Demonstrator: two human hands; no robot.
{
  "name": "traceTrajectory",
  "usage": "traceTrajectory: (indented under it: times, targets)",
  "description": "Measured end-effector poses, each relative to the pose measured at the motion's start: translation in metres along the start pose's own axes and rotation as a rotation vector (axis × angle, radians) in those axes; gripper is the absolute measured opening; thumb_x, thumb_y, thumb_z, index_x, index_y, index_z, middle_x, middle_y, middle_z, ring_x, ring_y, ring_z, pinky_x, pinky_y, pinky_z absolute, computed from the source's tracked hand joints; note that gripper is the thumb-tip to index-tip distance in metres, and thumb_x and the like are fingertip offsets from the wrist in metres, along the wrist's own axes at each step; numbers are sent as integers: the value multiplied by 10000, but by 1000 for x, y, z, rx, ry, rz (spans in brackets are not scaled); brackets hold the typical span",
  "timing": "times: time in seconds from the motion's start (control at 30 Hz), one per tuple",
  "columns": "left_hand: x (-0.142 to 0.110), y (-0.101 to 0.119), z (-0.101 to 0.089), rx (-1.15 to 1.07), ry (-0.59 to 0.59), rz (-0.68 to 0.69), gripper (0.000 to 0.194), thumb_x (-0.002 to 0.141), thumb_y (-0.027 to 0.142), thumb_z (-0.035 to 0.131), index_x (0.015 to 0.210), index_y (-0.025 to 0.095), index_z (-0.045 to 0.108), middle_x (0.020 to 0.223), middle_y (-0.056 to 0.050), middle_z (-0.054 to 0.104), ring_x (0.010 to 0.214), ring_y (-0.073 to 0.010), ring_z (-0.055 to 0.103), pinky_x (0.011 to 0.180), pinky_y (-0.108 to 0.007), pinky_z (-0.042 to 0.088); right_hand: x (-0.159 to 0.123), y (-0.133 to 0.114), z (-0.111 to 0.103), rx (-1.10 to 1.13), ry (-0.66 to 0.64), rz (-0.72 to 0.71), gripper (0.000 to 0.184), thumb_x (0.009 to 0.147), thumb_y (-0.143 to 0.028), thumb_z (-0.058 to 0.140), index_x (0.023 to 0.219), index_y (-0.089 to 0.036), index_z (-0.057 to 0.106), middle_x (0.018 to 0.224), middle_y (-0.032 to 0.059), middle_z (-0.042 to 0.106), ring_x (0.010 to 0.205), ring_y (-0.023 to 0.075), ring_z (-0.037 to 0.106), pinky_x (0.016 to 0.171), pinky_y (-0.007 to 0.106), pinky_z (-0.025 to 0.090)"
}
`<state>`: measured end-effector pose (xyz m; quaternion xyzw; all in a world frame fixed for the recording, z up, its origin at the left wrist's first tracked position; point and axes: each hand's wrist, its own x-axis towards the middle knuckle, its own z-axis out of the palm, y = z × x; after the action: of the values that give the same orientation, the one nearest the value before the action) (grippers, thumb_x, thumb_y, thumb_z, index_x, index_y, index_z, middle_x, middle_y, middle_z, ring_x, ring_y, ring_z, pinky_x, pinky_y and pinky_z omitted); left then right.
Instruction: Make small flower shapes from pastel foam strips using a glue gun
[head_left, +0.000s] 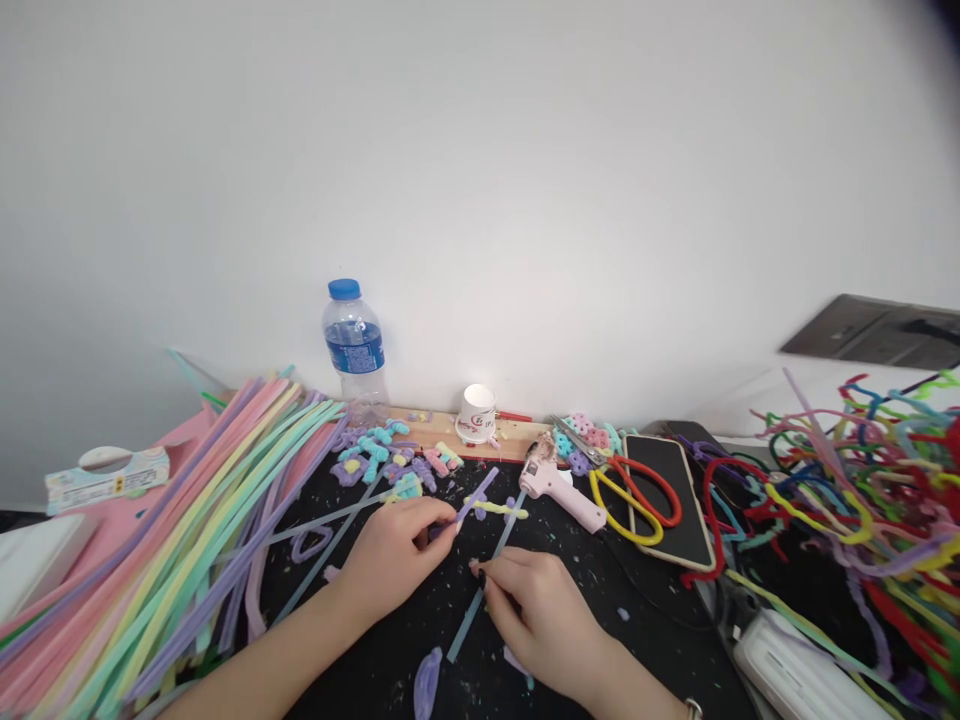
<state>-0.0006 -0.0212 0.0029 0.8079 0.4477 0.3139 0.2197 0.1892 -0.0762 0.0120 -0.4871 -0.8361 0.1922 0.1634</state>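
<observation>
My left hand (405,550) pinches a short purple pipe cleaner (477,494) between thumb and forefinger, its free end slanting up to the right. A yellow pipe cleaner piece (499,508) lies just behind it on the black mat (630,640). My right hand (544,610) is closed in a pinch, fingertips over a translucent glue stick (466,625); whatever is between them is too small to make out. That stick runs up to a pink glue gun (562,492) lying on its side. Nearer me rests a purple fuzzy piece (427,683).
Long pastel pipe cleaners (217,500) fill the left; tangled bright ones (862,520) crowd the right. Fuzzy flowers (375,450), a water bottle (355,345) and a paper cup (478,412) stand or lie behind. Scissors (637,500) overlap a phone (686,515).
</observation>
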Motion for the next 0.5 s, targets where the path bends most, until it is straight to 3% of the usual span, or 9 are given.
traceTrajectory:
  times: [0.17, 0.37, 0.5]
  targets:
    - [-1, 0, 0, 1, 1, 1, 104, 820, 224, 527, 811, 191, 625, 659, 21, 607, 543, -106, 507, 567, -226, 392, -1, 0, 1, -52, 51, 23, 243, 853, -140, 387, 621, -176, 453, 615, -9, 500, 570, 96, 505, 530, 209, 300]
    - [-1, 1, -1, 10, 1, -1, 106, 818, 225, 530, 799, 191, 629, 658, 21, 611, 538, -105, 508, 563, -226, 394, 0, 1, 1, -53, 83, 59, 259, 857, -144, 371, 623, -175, 475, 621, 1, 509, 574, 109, 517, 532, 215, 313]
    - [0, 2, -1, 2, 0, 0, 111, 821, 227, 528, 802, 190, 631, 651, 22, 605, 538, -103, 508, 563, -225, 396, 0, 1, -1, 17, 94, 56, 243, 883, -175, 345, 859, -179, 587, 751, 39, 597, 663, 142, 581, 592, 221, 383]
